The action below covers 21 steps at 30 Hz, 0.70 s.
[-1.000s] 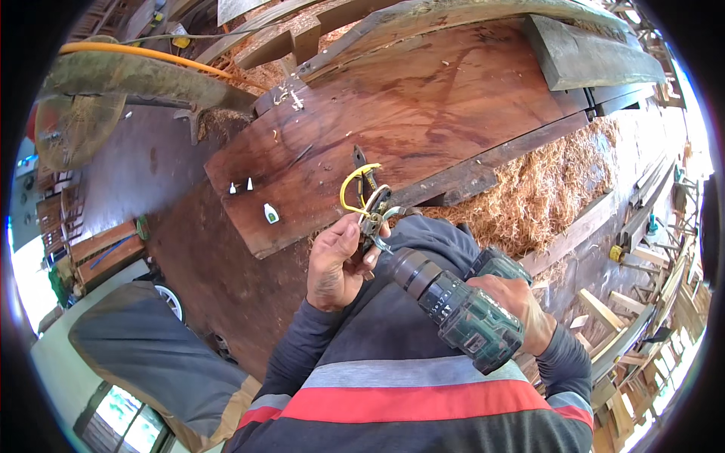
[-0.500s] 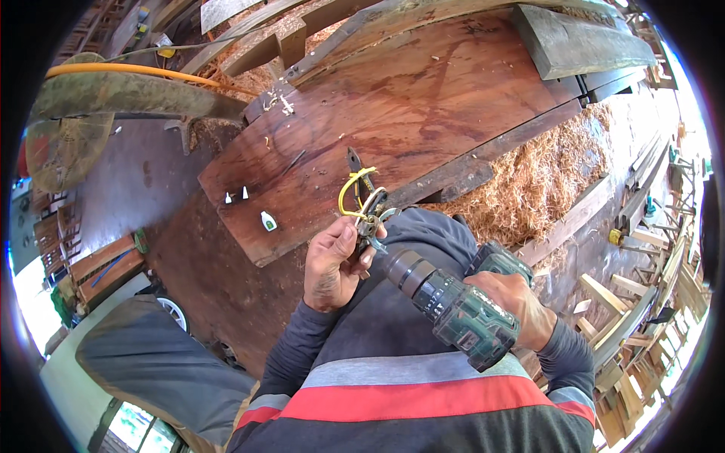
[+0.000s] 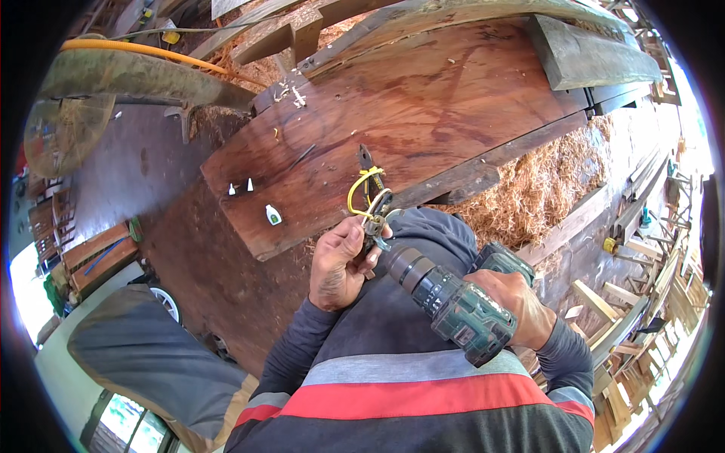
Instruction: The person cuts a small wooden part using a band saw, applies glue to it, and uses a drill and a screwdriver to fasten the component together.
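Note:
My left hand [image 3: 337,266] pinches a small bundle of metal parts [image 3: 373,226] at the near edge of the wooden slab. A yellow loop [image 3: 352,198], like a cord or coated wire, stands out from the bundle. A dark pointed tool [image 3: 366,160] juts beyond it over the wood; its kind is unclear. My right hand [image 3: 513,302] is wrapped round the grip of a green and black cordless drill [image 3: 461,306]. The drill's chuck points at the left hand and lies close to the metal parts. Whether the chuck touches them is hidden.
The reddish wooden slab [image 3: 423,98] bears a white glue bottle [image 3: 273,215], two small white caps [image 3: 250,183] and a thin dark rod [image 3: 303,155]. A thick timber [image 3: 589,57] lies at its far right. Wood shavings [image 3: 529,189] are heaped to the right. An orange hose [image 3: 143,50] runs at far left.
The view has shifted slightly, so the slab and bottle sit a little differently in the picture. Both hands keep their holds, and the drill stays close to the metal parts.

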Motion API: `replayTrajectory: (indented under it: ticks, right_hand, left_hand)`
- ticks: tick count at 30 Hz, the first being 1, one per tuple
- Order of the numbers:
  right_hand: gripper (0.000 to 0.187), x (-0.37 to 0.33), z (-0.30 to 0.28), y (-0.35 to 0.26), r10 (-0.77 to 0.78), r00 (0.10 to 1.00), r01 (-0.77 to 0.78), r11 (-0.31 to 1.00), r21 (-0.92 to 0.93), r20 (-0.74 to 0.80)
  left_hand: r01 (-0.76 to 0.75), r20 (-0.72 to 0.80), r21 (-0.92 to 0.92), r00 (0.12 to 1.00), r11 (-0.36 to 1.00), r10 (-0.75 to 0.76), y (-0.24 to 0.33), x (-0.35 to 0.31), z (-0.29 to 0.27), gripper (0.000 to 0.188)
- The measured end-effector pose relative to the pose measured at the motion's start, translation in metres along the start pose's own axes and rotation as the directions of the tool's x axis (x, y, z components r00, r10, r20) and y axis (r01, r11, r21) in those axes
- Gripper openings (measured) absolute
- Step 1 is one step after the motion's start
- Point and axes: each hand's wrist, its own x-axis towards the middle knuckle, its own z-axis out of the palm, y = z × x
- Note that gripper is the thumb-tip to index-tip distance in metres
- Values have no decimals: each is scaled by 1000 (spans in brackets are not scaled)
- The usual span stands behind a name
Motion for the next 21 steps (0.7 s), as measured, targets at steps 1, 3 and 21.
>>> replayTrajectory:
  ticks: [1, 3, 21]
  right_hand:
    - [50, 1, -1, -1, 14, 1000, -14, 1000, 10, 12]
    - [50, 2, 0, -1, 4, 1000, -4, 1000, 3, 16]
    - [53, 1, -1, -12, -12, 1000, 12, 1000, 1, 23]
  left_hand:
    - [0, -3, 20, 1000, 1000, 0, 2, -1, 0, 41]
    - [-6, -3, 11, 1000, 1000, 6, 3, -3, -3, 41]
    - [-167, -112, -143, 982, 976, 151, 8, -7, -48, 46]
